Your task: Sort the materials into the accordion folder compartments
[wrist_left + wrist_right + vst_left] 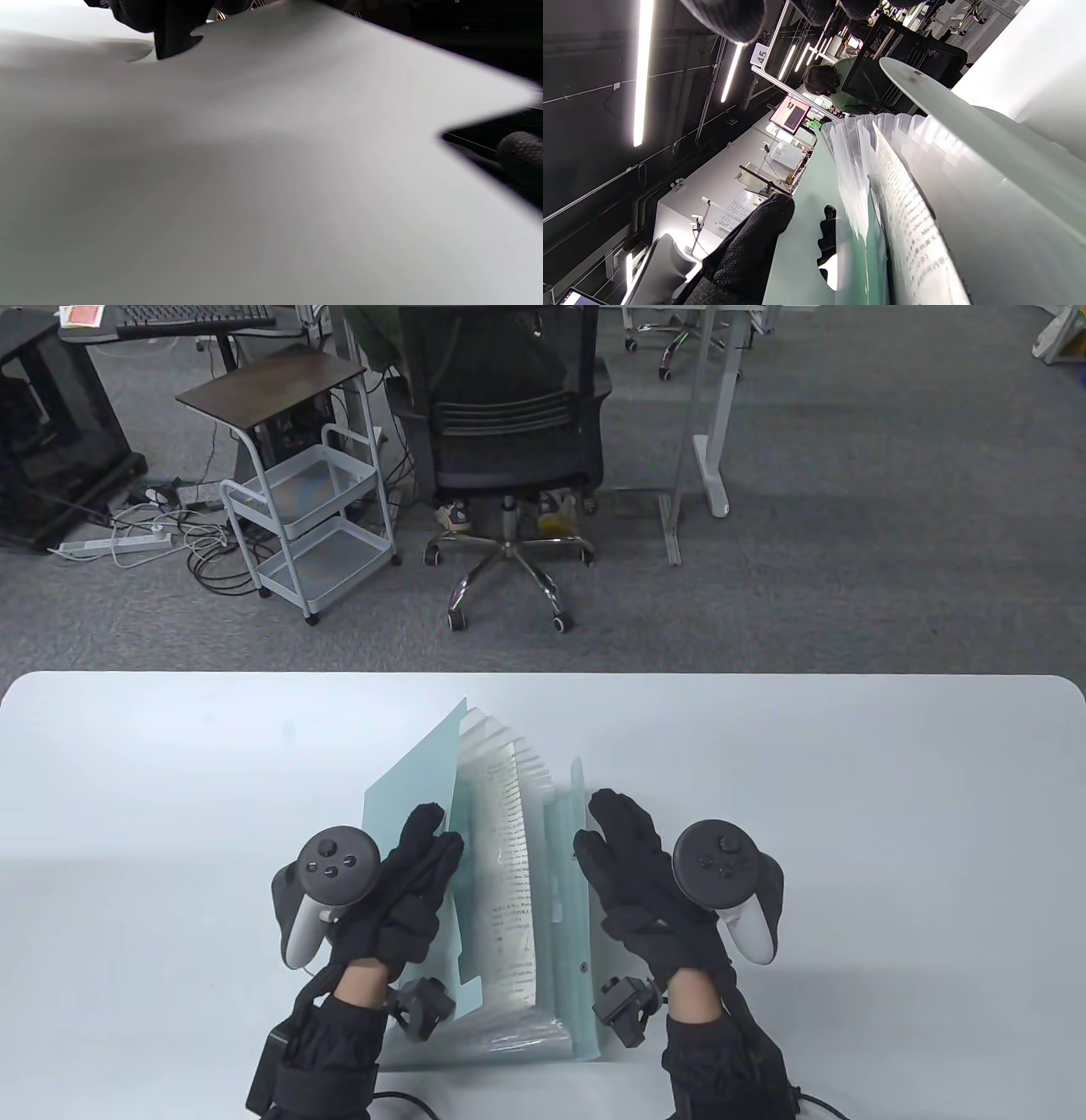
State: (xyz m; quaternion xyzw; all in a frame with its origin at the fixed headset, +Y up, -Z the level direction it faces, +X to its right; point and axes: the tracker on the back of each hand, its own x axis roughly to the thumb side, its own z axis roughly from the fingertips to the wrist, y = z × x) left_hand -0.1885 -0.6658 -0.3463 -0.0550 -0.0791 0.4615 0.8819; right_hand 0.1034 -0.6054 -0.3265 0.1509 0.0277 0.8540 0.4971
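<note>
Your accordion folder (pixel 509 891) lies open on the white table (pixel 848 814), near the front edge and between your two hands. A printed sheet (pixel 513 865) stands in one of its middle pockets; the lines of text on it are too small and blurred to read in any view. The only legible writing is a white tag reading "45" (pixel 759 54) on a frame in the background of the right wrist view.

Your left hand (pixel 399 891) rests with fingers extended against the pale green front cover (pixel 407 806), holding it tilted out to the left. Your right hand (pixel 645 882) lies with fingers straight along the folder's right side, touching the green back panel (pixel 579 899); neither hand is clenched, and whether the right fingers pinch anything cannot be told.

The left wrist view shows almost only a blurred pale surface (pixel 254 169), with dark glove fingertips (pixel 169 29) at the top. The right wrist view alone shows the fanned translucent pocket dividers (pixel 852 169) from the end, the sheet (pixel 908 220) edge-on among them, and the left hand's fingers (pixel 755 241) against the cover.
</note>
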